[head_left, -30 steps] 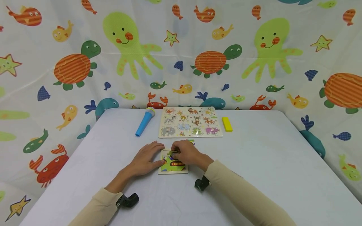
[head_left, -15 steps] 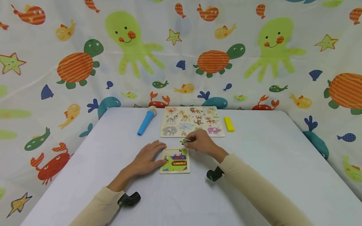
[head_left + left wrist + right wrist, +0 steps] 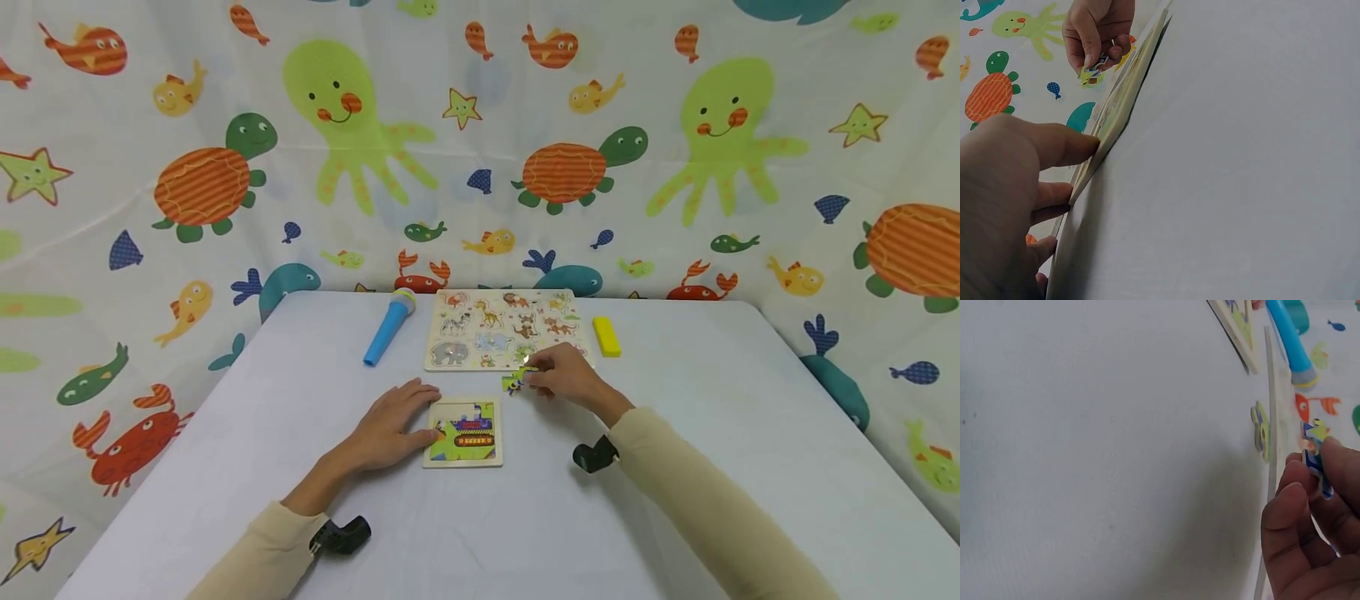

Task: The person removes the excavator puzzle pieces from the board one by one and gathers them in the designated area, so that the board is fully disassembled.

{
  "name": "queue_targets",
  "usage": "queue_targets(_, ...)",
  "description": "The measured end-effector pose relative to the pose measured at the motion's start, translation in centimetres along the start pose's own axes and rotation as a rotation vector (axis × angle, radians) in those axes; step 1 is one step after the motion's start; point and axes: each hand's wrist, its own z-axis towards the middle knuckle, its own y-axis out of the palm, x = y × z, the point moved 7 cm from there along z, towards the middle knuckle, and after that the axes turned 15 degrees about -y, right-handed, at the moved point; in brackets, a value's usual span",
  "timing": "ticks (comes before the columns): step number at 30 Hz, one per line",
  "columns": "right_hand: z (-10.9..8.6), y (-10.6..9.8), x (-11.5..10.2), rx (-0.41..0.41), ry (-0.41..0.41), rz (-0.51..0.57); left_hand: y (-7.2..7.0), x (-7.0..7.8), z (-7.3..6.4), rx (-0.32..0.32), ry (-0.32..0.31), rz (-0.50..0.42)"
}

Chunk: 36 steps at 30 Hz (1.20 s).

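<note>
The right hand (image 3: 1311, 532) has a small blue and yellow-green puzzle piece (image 3: 1312, 461) pinched between thumb and fingers, and I can see a loose piece (image 3: 1262, 432) lying on the white worktop (image 3: 1085, 450), near a board's pale edge (image 3: 1273, 394). Farther off sits the corner of a wooden-framed puzzle (image 3: 1234, 332); a blue toy microphone (image 3: 1289, 337) shows beyond, against a cloth (image 3: 1342, 356) printed with sea creatures. A soft shadow darkens the worktop.

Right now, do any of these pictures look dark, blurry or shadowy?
Head view: bright, a faint shadow beside the right sleeve; left wrist view: dimmer, a shadow on the tabletop beside the small puzzle board; right wrist view: somewhat soft, a broad shadow on the tabletop near the loose puzzle piece.
</note>
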Motion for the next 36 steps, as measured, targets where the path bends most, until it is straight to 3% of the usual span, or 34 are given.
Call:
queue_targets(11,0.2,-0.5,1.8,0.054,0.017,-0.064,0.1,-0.1,0.0,0.004,-0.003,0.001)
queue_targets(28,0.5,-0.5,2.8,0.042,0.061,-0.112,0.0,0.0,0.0,0.005,-0.004,0.001)
queue_targets(36,1.1,-0.4,2.3,-0.009,0.106,-0.342,0.0,0.0,0.1,0.017,-0.003,-0.004)
